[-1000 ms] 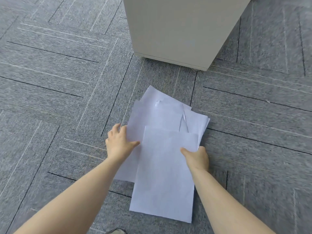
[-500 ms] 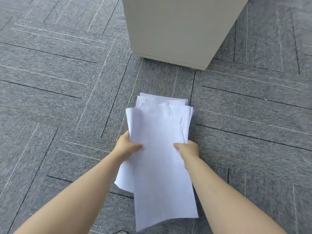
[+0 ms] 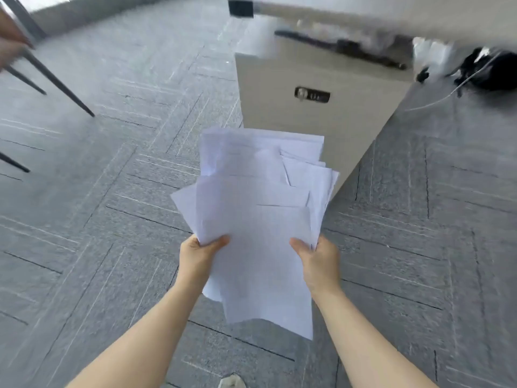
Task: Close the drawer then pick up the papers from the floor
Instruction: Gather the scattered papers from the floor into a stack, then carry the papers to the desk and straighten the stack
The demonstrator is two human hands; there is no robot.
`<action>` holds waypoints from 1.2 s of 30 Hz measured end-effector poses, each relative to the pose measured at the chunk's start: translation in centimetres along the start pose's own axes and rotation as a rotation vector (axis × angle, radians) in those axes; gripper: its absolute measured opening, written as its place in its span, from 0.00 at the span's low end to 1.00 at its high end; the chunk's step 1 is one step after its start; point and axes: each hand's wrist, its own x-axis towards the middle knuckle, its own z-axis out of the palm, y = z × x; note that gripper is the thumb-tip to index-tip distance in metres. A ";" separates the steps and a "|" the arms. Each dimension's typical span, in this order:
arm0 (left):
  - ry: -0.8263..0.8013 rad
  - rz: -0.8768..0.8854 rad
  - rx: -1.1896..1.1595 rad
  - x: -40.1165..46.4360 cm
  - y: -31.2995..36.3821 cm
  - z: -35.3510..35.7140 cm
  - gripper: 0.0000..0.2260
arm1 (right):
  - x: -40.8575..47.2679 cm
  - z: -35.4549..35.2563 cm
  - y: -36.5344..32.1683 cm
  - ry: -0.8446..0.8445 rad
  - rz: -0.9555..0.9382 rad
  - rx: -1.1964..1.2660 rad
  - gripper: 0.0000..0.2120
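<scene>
A loose stack of white papers (image 3: pixel 260 214) is held up off the grey carpet in front of me. My left hand (image 3: pixel 200 257) grips the stack's left edge, thumb on top. My right hand (image 3: pixel 317 260) grips its right edge the same way. The sheets fan out unevenly, and the lower ends hang down between my forearms. Behind the papers stands the beige drawer cabinet (image 3: pixel 316 107); its front with a small dark lock (image 3: pixel 312 94) looks flush and shut.
Dark chair legs (image 3: pixel 56 82) slant across the carpet at the far left. A desk edge (image 3: pixel 391 21) runs over the cabinet at the top. Black cables and a white cord (image 3: pixel 486 68) lie at the right. A shoe tip (image 3: pixel 232 382) shows at the bottom.
Both hands gathered the spread sheets into one stack and lifted it off the carpet. The view has tilted up, so the cabinet front and desk now show.
</scene>
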 end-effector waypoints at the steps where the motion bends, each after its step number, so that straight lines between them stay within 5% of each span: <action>1: 0.014 0.032 -0.031 -1.5 4.4 -0.2 0.10 | -1.4 0.0 -4.8 -0.012 -0.046 0.019 0.06; 9: -0.100 0.271 -0.160 -8.3 36.5 2.2 0.07 | -8.0 -1.7 -37.7 0.034 -0.353 0.087 0.11; 18: -0.256 0.488 -0.195 -8.1 55.6 13.7 0.06 | -3.5 -9.3 -55.8 0.251 -0.635 0.132 0.05; 23: -0.276 0.504 -0.161 -4.5 59.0 22.3 0.08 | 5.6 -16.1 -58.8 0.188 -0.641 0.170 0.09; 28: -0.338 0.257 0.039 3.2 51.6 29.2 0.18 | 16.4 -20.3 -54.3 0.066 -0.423 0.006 0.06; 32: -0.284 0.154 0.056 4.8 48.0 32.7 0.09 | 21.2 -21.2 -51.7 0.090 -0.319 0.016 0.10; 36: -0.210 0.247 -0.016 6.0 50.5 35.7 0.14 | 23.6 -20.6 -53.0 0.151 -0.318 0.113 0.08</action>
